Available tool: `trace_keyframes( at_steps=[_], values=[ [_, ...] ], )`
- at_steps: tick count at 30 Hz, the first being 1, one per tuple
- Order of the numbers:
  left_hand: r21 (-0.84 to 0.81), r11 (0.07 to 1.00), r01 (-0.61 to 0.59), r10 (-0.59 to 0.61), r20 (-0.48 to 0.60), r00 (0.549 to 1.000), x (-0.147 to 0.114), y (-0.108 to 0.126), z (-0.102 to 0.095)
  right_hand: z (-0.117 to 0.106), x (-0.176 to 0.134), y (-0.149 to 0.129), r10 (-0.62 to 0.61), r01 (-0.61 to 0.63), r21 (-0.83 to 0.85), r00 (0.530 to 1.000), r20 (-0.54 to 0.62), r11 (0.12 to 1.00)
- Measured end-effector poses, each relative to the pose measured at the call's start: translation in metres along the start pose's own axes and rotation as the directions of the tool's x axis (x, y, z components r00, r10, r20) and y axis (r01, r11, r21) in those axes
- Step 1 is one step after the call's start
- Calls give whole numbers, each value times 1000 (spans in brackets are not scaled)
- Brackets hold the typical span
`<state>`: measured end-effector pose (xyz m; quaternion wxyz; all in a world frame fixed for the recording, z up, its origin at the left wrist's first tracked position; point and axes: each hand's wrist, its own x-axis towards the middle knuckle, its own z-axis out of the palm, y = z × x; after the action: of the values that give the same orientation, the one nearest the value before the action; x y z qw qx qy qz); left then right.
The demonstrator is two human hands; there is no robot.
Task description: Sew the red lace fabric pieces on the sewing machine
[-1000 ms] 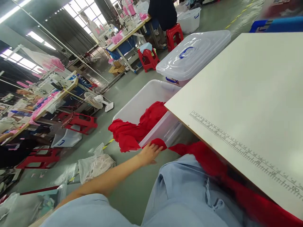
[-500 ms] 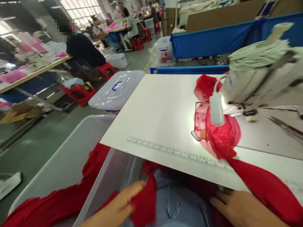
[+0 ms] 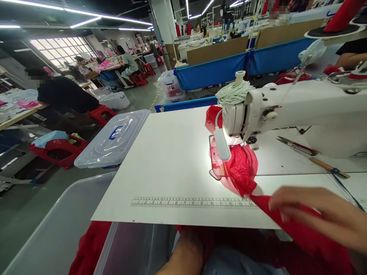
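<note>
My right hand (image 3: 318,214) is over the strip of red fabric (image 3: 309,233) that hangs off the table's front edge. Its fingers point left, stretched and loosely curved across the cloth, a little blurred. My left hand (image 3: 183,254) reaches under the table edge among more red cloth; its fingers are hidden. The far end of the strip joins red lace and sheer fabric (image 3: 241,168) bunched beneath the head of a white sewing machine (image 3: 275,110). A small lamp (image 3: 222,144) lights that bunch, beside a bent wire guide (image 3: 211,160).
The white tabletop (image 3: 166,160) carries a printed ruler. Scissors (image 3: 298,146) and a wooden-handled tool (image 3: 329,167) lie right of the needle area. Left of the table stand an open plastic bin (image 3: 71,214) and a lidded box (image 3: 114,133). A seated person (image 3: 65,95) works farther left.
My right hand has come up from below the table edge onto the red strip. My left hand has moved right, under the edge, away from the bin. The view has turned right.
</note>
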<state>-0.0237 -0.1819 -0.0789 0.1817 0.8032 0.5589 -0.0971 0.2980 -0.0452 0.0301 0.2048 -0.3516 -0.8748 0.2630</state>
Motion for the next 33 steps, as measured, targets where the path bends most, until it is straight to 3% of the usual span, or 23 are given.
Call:
trace_keyframes(
  at_steps=[1, 2, 3, 5, 7, 10, 13, 16, 20, 24, 28, 31, 33],
  values=[
    [23, 996, -81, 81, -38, 996, 4, 6, -13, -5, 11, 7, 37, -38, -31, 999, -23, 999],
    [82, 950, -300, 308, -101, 946, 8, 11, -31, -8, 21, 12, 45, -48, -76, 998, -40, 996],
    [151, 890, -430, 454, -200, 868, 13, 15, -52, -9, 30, 17, -16, 8, -123, 998, -60, 992],
    [305, 853, -423, 518, -400, 756, 27, 20, -95, -4, 43, 24, -129, 126, -222, 992, 1, 967],
    [433, 825, -362, 556, -507, 659, 49, 20, -129, 6, 52, 27, -210, 213, -354, 977, 47, 911],
    [490, 795, -356, 594, -512, 621, 89, 16, -147, 19, 61, 29, -262, 254, -492, 964, 53, 833],
    [496, 767, -408, 632, -475, 612, 116, 11, -143, 26, 68, 34, -273, 243, -528, 962, 21, 814],
    [459, 755, -469, 652, -444, 614, 117, 1, -144, 27, 71, 39, -255, 212, -491, 967, -23, 845],
    [356, 778, -518, 628, -410, 661, 107, -17, -160, 23, 76, 35, -207, 193, -395, 978, 7, 898],
    [286, 815, -504, 580, -422, 697, 116, -25, -164, 22, 90, 25, -184, 200, -388, 980, 78, 900],
    [130, 879, -458, 459, -489, 742, 132, -24, -160, 32, 102, 27, -153, 136, -415, 988, -9, 900],
    [-45, 875, -482, 395, -509, 765, 141, -26, -164, 42, 106, 29, -147, 104, -271, 978, -145, 957],
    [-182, 857, -482, 336, -512, 791, 147, -27, -169, 45, 107, 28, -42, 39, -17, 974, -222, 999]
  ],
)
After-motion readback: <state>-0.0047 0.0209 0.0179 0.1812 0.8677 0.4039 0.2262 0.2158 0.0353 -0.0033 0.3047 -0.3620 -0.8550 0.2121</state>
